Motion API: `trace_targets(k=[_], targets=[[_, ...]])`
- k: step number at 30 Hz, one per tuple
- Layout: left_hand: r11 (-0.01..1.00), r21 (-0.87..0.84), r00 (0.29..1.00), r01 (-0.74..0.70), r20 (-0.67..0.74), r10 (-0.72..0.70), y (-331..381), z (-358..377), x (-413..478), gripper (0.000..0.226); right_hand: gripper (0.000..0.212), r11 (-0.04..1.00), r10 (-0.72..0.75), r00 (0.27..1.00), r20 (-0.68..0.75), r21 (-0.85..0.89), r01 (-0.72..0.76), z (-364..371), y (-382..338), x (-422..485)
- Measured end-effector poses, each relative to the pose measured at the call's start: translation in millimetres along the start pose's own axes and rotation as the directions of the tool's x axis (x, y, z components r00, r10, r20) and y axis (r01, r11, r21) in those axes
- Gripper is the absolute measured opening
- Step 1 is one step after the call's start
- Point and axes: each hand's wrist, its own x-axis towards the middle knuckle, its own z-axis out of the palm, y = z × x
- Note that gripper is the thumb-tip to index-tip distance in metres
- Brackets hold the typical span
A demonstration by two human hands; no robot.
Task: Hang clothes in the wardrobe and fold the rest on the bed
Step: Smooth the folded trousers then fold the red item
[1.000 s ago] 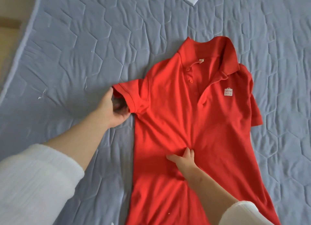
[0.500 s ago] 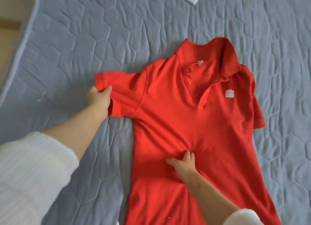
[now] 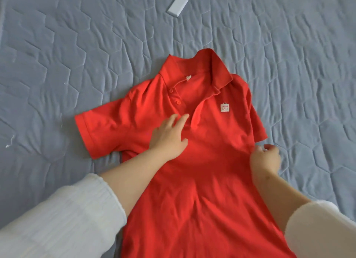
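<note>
A red polo shirt lies face up on the grey-blue quilted bed, collar away from me, with a small white logo on the chest. Its left sleeve is spread out flat to the side. My left hand rests flat on the chest just below the buttons, fingers straight. My right hand is at the shirt's right side edge, just below the folded-in right sleeve, with its fingers curled on the cloth there. The hand is slightly blurred.
A flat white oblong object lies on the quilt beyond the collar. Bare quilt stretches to the left and right of the shirt. A few white threads lie at the left.
My left hand let go of the left sleeve, now spread flat, and moved onto the chest. My right hand left the shirt's middle and went to its right edge.
</note>
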Motion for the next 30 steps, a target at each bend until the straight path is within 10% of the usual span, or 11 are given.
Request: trace_targets(k=[4, 10, 21, 25, 30], targets=[[0.986, -0.043, 0.934, 0.162, 0.329, -0.139, 30.8, 32.6, 15.5, 0.074, 0.013, 0.955, 0.126, 0.969, 0.211, 0.239, -0.176, 4.7, -7.6, 38.2], [0.977, 0.123, 0.896, 0.176, 0.392, -0.211, 33.5, 53.1, 29.3, 0.089, 0.012, 0.882, 0.126, 0.905, 0.407, 0.371, -0.289, 9.5, -14.7, 65.2], [0.975, 0.13, 0.861, 0.179, 0.459, -0.22, 36.6, 43.5, 32.6, 0.088, 0.007, 0.874, -0.075, 0.983, -0.165, 0.464, 0.144, -60.7, -80.7, 139.0], [0.974, 0.14, 0.859, 0.179, 0.46, -0.224, 36.8, 44.9, 33.3, 0.091, 0.055, 0.926, 0.052, 0.992, 0.117, 0.365, -0.092, -42.5, -62.4, 141.7], [0.975, 0.132, 0.871, 0.178, 0.44, -0.218, 34.2, 50.3, 31.4, 0.093, 0.05, 0.738, 0.333, 0.895, 0.297, 0.509, -0.443, -24.0, -30.7, 120.1]])
